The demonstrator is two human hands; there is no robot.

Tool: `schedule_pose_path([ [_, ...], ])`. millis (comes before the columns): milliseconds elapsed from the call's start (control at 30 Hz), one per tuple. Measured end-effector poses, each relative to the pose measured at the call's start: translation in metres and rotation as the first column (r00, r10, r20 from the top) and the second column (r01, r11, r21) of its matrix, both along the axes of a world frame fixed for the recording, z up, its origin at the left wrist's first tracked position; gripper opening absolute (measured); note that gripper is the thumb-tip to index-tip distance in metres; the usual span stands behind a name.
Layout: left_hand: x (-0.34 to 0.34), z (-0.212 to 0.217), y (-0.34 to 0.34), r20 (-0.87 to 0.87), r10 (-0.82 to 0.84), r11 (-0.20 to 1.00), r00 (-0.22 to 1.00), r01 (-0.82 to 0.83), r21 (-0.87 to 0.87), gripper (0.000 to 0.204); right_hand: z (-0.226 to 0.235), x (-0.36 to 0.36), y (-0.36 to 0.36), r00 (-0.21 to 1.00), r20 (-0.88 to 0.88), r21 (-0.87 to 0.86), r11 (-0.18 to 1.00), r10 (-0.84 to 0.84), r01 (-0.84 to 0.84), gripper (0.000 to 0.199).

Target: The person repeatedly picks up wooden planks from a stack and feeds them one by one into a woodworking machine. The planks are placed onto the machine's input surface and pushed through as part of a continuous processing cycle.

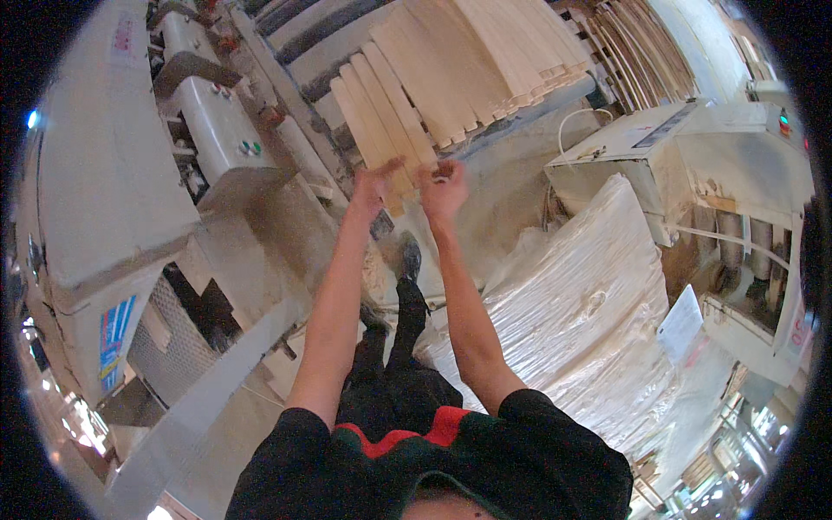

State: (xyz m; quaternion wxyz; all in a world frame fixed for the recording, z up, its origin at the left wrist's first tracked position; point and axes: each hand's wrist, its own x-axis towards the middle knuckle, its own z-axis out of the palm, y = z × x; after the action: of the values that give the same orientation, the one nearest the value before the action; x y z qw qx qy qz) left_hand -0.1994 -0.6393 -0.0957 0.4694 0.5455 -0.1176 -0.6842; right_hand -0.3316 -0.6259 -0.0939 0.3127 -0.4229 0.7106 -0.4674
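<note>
My left hand (373,185) is at the near ends of some narrow pale wooden boards (379,113), with a finger or thumb stretched out to the right over the wood. Just to the right, my right hand (444,189) has its fingers curled in. Both hands are slightly blurred, and whatever the right one may hold is hidden. The narrow boards lie side by side, pointing away from me. Beside them on the right is a wider stack of similar boards (468,65), their near ends uneven.
On the left stands a long machine with a grey control box (217,126) carrying coloured buttons. To the right, a large bulk wrapped in clear plastic (581,303) reaches close to my right arm. Behind it is another pale machine (737,156). More thin boards (641,52) stand at the far right.
</note>
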Motion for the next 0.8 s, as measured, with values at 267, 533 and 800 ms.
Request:
schedule_pose_path([
  [267, -0.051, 0.011, 0.064, 0.124, 0.082, 0.986, 0.989, -0.098, 0.132, 0.046, 0.008, -0.062, 0.047, 0.875, 0.483, 0.234, 0.957, 0.041, -0.174, 0.023],
  [533, -0.069, -0.023, 0.079, -0.035, 0.106, 0.994, 0.994, -0.106, 0.000, 0.049, -0.003, -0.138, 0.050, 0.738, 0.465, 0.277, 0.711, 0.489, -0.646, 0.040],
  [800, -0.071, -0.037, 0.084, -0.032, 0.146, 0.988, 0.989, -0.144, 0.045, 0.042, 0.004, -0.129, 0.017, 0.661, 0.308, 0.283, 0.597, 0.685, -0.751, 0.043],
])
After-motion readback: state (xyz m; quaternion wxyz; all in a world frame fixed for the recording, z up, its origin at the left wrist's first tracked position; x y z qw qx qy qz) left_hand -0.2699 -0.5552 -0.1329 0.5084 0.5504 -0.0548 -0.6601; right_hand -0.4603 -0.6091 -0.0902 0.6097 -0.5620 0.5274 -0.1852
